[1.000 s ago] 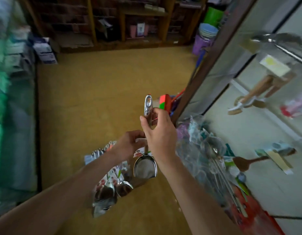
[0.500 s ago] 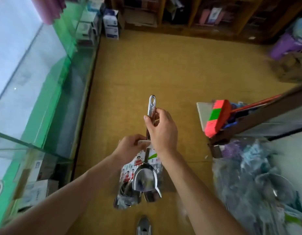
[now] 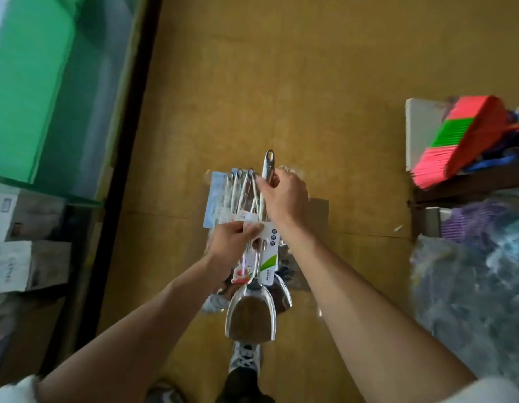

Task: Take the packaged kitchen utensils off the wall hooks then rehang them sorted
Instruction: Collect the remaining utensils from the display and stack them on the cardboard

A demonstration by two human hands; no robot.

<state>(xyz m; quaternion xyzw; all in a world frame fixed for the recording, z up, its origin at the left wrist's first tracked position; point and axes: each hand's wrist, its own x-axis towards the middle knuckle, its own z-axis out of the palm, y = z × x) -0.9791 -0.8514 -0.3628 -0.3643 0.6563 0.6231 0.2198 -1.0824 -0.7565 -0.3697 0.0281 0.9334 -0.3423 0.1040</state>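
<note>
- Both hands meet in the middle of the frame, above a yellow-brown floor.
- The right hand is curled round the thin handle of a shiny metal scoop, near the top of the handle.
- The scoop hangs straight down. Its wide bowl is low in the middle of the frame, and the hole in its handle sticks up above the right hand.
- The left hand pinches the white and green card that sits on the scoop's handle.
- Behind the hands is a bunch of scoops in clear packs. Their thin handles fan out just left of the right hand.
- I cannot tell if the left hand holds that bunch too.
- A shoe with laces shows at the bottom, right under the scoop's bowl.
- A pink and green broom lies at the upper right.
- Clear bags fill the lower right.
- A green glass case runs down the left side, with boxes at its lower end.
</note>
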